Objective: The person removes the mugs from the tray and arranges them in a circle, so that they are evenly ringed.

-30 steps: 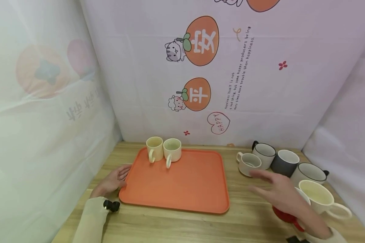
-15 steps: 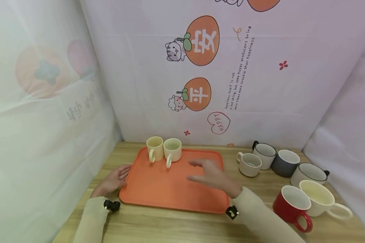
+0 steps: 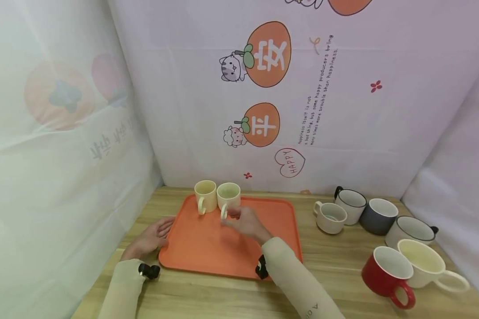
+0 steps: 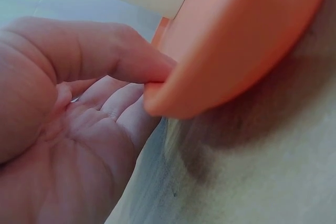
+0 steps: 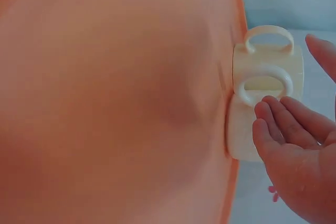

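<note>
An orange tray (image 3: 207, 248) lies on the wooden table. My left hand (image 3: 149, 239) is at its left edge; in the left wrist view the thumb (image 4: 142, 64) lies over the rim and the fingers sit against the outer side, pinching it. Two cream mugs stand side by side at the tray's back left: a left mug (image 3: 206, 195) and a right mug (image 3: 229, 193). Beside the right mug's handle (image 3: 224, 212) is my right hand (image 3: 245, 221). In the right wrist view its fingers (image 5: 294, 124) reach the handle, thumb spread well apart.
To the right of the tray stand a small white cup (image 3: 330, 218), a black-rimmed white mug (image 3: 350, 206), a dark grey mug (image 3: 379, 217), another black-rimmed mug (image 3: 411, 231), a pale yellow mug (image 3: 422, 263) and a red mug (image 3: 383, 272). White printed cloth (image 3: 207, 88) hangs around the table.
My right hand has swept left from above the red mug, across the tray, to the right cream mug's handle. My left hand has stayed at the tray's edge. The mugs stand as before.
</note>
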`<state>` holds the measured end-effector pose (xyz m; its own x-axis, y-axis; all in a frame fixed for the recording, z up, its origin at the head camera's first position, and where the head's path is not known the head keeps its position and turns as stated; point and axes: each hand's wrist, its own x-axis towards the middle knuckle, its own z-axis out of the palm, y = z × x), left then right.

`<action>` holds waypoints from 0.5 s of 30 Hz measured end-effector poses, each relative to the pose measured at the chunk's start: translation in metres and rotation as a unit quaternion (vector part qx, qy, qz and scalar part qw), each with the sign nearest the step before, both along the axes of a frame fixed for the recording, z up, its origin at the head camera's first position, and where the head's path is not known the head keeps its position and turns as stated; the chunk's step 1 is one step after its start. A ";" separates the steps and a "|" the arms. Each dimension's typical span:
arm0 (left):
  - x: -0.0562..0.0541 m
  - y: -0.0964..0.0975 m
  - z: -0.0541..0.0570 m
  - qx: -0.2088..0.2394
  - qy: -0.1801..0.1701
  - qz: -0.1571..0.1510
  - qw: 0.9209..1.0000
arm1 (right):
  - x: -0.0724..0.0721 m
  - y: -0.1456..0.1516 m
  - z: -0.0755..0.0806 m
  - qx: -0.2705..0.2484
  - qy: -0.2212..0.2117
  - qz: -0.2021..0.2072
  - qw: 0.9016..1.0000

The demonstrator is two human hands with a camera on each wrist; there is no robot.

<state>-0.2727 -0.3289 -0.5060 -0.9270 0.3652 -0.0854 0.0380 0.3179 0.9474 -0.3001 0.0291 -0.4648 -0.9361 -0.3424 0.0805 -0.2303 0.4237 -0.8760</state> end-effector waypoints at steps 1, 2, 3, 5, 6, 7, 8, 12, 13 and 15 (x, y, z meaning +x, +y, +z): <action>0.000 0.000 0.000 0.000 0.003 -0.003 1.000 | -0.001 -0.003 -0.002 -0.010 -0.012 -0.011 1.000; 0.000 0.000 0.000 0.002 0.003 -0.004 1.000 | -0.003 -0.006 -0.004 -0.020 -0.025 -0.019 0.999; -0.001 0.000 0.000 0.003 0.004 -0.003 1.000 | -0.004 -0.008 -0.005 -0.029 -0.036 -0.023 0.999; -0.001 0.000 0.001 0.008 0.004 0.001 1.000 | -0.006 -0.013 -0.007 -0.043 -0.055 -0.031 0.997; -0.001 0.000 0.001 0.009 0.004 0.002 1.000 | -0.007 -0.015 -0.008 -0.049 -0.062 -0.032 0.996; -0.001 0.000 0.001 0.009 0.004 0.003 1.000 | -0.008 -0.017 -0.009 -0.053 -0.069 -0.035 0.996; -0.001 0.000 0.001 0.009 0.003 0.004 1.000 | -0.008 -0.018 -0.009 -0.056 -0.077 -0.039 0.995; -0.001 0.000 0.001 0.008 -0.001 0.002 1.000 | -0.009 -0.018 -0.011 -0.065 -0.094 -0.067 0.991; -0.001 -0.001 0.001 0.007 -0.002 0.002 1.000 | -0.010 -0.017 -0.013 -0.074 -0.101 -0.066 0.990; 0.000 -0.001 0.001 0.010 -0.006 0.002 1.000 | -0.010 -0.014 -0.013 -0.103 -0.126 -0.055 0.985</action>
